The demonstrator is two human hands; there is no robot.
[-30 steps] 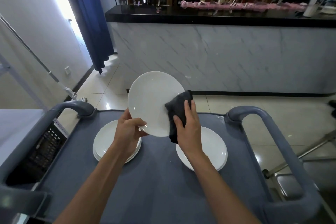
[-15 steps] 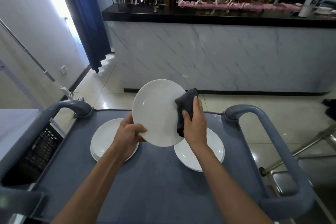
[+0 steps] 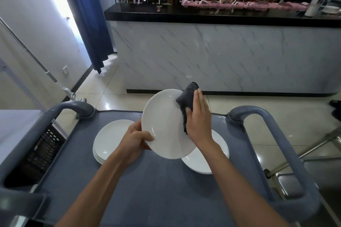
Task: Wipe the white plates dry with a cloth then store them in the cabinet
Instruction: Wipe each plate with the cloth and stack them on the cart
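A white plate (image 3: pixel 164 123) is held tilted above the grey cart top (image 3: pixel 147 190). My left hand (image 3: pixel 134 142) grips its lower left rim, thumb on the face. My right hand (image 3: pixel 199 118) holds a dark cloth (image 3: pixel 186 97) against the plate's right edge, thumb over the cloth on the front and fingers along its outer side. A stack of white plates (image 3: pixel 108 140) lies on the cart at the left. Another white plate stack (image 3: pixel 203 160) lies at the right, partly hidden under the held plate and my right forearm.
The cart has raised grey handles at the left (image 3: pixel 73 108) and right (image 3: pixel 258 116). A marble-fronted bar counter (image 3: pixel 221 57) with a black top stands across the tiled floor. A blue curtain (image 3: pixel 88 24) hangs at the left. A metal stool (image 3: pixel 287 184) stands at the right.
The plate has turned more edge-on and shifted right. My right hand with the cloth has slid up along the plate's right edge. The view has drifted left.
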